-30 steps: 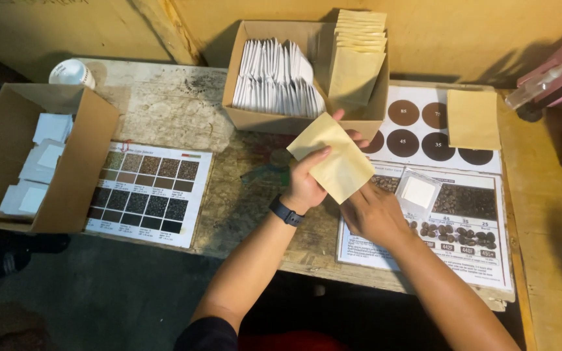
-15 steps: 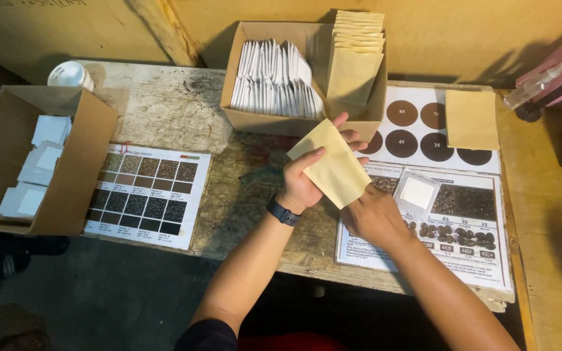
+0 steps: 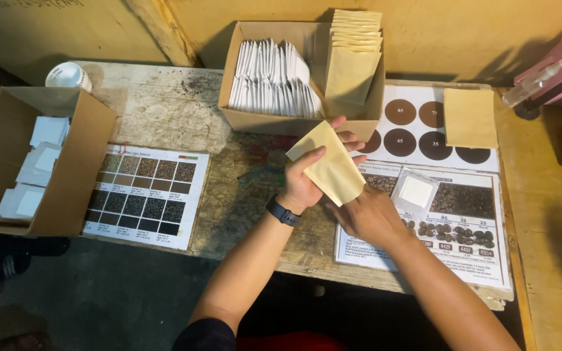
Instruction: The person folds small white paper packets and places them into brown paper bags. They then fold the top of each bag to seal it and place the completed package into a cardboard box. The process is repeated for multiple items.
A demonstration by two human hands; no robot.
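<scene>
Flat tan paper pouch [image 3: 330,166] tilted, pinched between left hand [image 3: 307,179] thumb and fingers; right hand [image 3: 367,216] fingers closed under lower corner.

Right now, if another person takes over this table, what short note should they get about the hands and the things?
Left hand holds a tan paper pouch above the table. Right hand is at the pouch's lower edge. A small clear sachet lies on the printed sheet beside them, not yet in a pouch. The middle box holds white sachets and spare tan pouches. The left box holds white packets.
</scene>
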